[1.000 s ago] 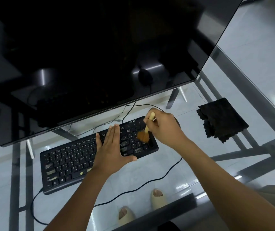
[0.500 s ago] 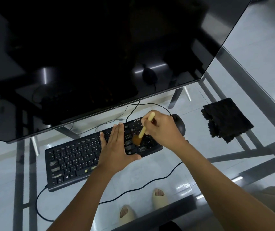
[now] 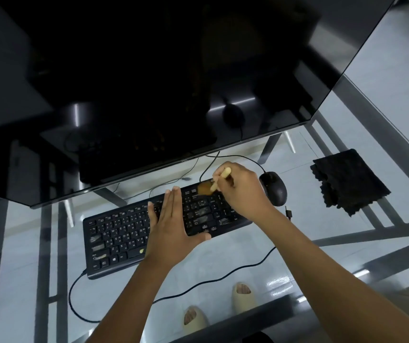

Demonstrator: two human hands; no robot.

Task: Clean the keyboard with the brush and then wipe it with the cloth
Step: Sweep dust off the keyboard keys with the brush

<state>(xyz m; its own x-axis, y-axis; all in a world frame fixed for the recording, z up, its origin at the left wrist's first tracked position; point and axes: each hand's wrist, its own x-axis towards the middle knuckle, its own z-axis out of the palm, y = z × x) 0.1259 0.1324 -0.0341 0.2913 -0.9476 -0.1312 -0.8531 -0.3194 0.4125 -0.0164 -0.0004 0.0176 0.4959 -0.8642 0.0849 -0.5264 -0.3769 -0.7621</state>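
Note:
A black keyboard lies slanted on the glass desk. My left hand rests flat on its middle, fingers straight and together. My right hand grips a small brush with a pale wooden handle; its brown bristles touch the keyboard's far right corner. A black cloth, folded, lies on the glass at the right, apart from both hands.
A large dark monitor overhangs the desk just behind the keyboard. A black mouse sits right of my right hand, with a small plug beside it. The keyboard cable loops across the glass. Feet in pale slippers show below.
The brush has swept from the keyboard's right-hand keys up to its far right corner. My left hand has stayed flat on the keys. The view has shifted slightly.

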